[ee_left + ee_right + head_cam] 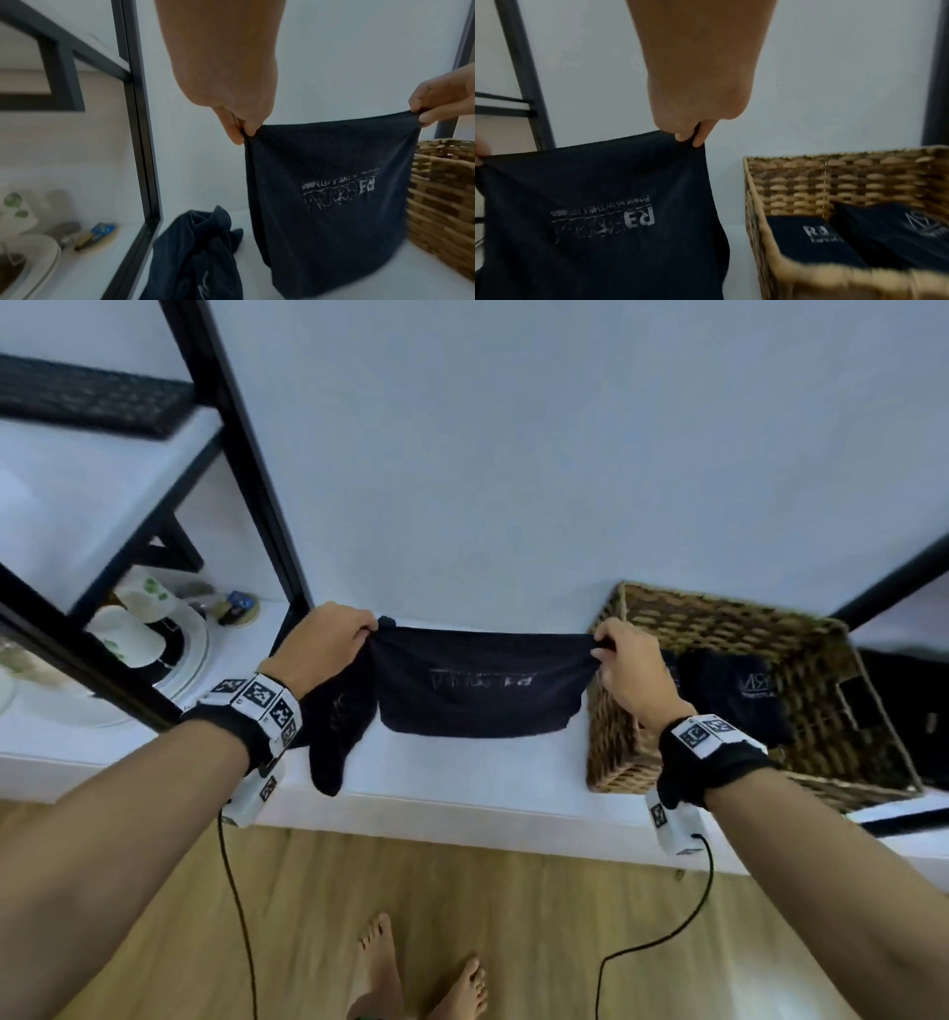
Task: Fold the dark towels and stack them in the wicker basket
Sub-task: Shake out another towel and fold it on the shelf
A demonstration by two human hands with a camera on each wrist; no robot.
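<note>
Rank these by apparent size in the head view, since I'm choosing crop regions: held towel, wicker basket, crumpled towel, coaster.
1. wicker basket
2. held towel
3. crumpled towel, partly hidden by the left wrist
4. coaster

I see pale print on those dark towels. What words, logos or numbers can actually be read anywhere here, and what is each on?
"R3": large upside-down print on the held towel; the rest of that line is too blurred to read.
"Powered by THE ... FITNESS", partly legible: small upside-down line on the same towel.
"R3", blurred: folded towel in the wicker basket; the smaller line by it is unreadable.
Pale logo on the second folded towel: unreadable.
Print on the crumpled towel: unreadable.
Wristband markers: black-and-white patterns, no words.
</note>
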